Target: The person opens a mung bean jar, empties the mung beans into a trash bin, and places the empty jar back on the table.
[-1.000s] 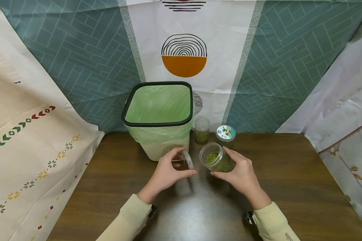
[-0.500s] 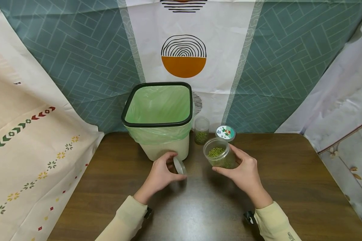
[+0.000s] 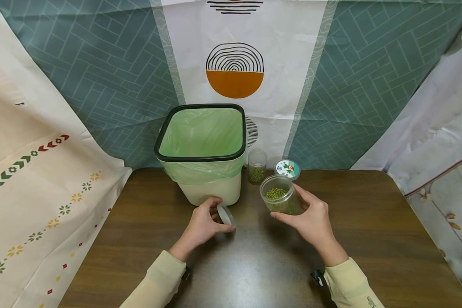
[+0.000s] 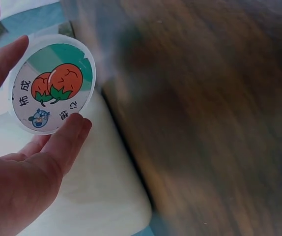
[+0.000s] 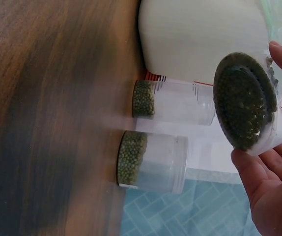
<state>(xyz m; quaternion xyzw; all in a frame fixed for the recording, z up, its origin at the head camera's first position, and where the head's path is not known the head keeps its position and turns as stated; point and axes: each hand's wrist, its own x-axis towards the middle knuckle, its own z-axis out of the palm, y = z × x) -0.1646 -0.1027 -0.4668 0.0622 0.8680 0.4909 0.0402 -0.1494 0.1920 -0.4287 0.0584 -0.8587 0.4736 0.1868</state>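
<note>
My left hand [image 3: 201, 226] pinches a round jar lid [image 3: 226, 215] by its edge, tilted on its side in front of the bin. In the left wrist view, the lid [image 4: 52, 88] has a white and green top with two orange persimmons printed on it. With thumb and fingers, my right hand [image 3: 313, 220] grips a clear, uncovered jar [image 3: 280, 197] of small green beans, held above the table with its mouth leaning towards me. The right wrist view shows the underside of that jar [image 5: 244, 101], covered with beans. Lid and jar are well apart.
A bin [image 3: 209, 188] with a green liner and black rim stands at the back left. Beside it are a slim clear jar [image 3: 257, 167] partly filled with green beans and a wider jar [image 3: 288, 170] with a printed lid. Behind the wooden table [image 3: 362, 231] hangs patterned cloth.
My left hand has drawn the lid left, away from the jar's mouth. My right hand has moved the jar slightly right and back. Over the last half second both have moved little.
</note>
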